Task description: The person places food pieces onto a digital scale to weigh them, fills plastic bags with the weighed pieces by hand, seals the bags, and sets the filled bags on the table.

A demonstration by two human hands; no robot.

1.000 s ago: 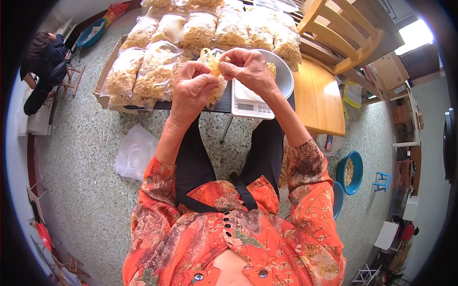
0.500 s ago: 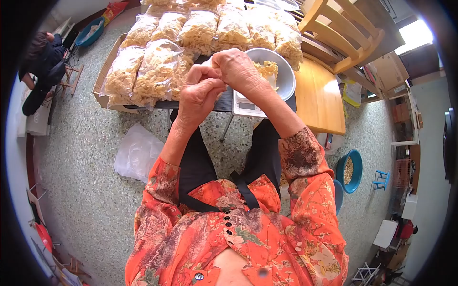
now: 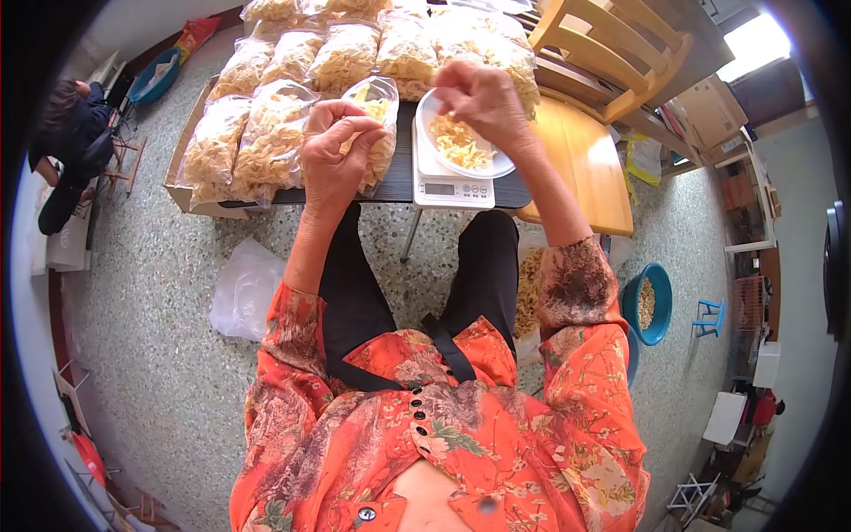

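My left hand (image 3: 335, 160) is closed, thumb against fingers, beside the open top of a clear bag (image 3: 381, 106) part-filled with pale dried pieces; what it pinches is too small to make out. Over the right edge of a white bowl (image 3: 457, 170) is my right hand (image 3: 487, 99), fingers curled and blurred. Pale yellow pieces (image 3: 461, 142) lie in the bowl, which rests on a white digital scale (image 3: 448, 192). Filled clear bags (image 3: 273, 133) stand in rows to the left and behind.
A wooden chair (image 3: 612, 53) and a light wooden surface (image 3: 581, 151) are at the right. A plastic bag (image 3: 248, 288) lies on the floor at left. Blue tubs (image 3: 654, 306) stand at right. Another person (image 3: 75, 142) sits at far left.
My hands have moved apart. The right one has gone from beside the left to above the bowl, and the bowl's contents and the part-filled bag now show more.
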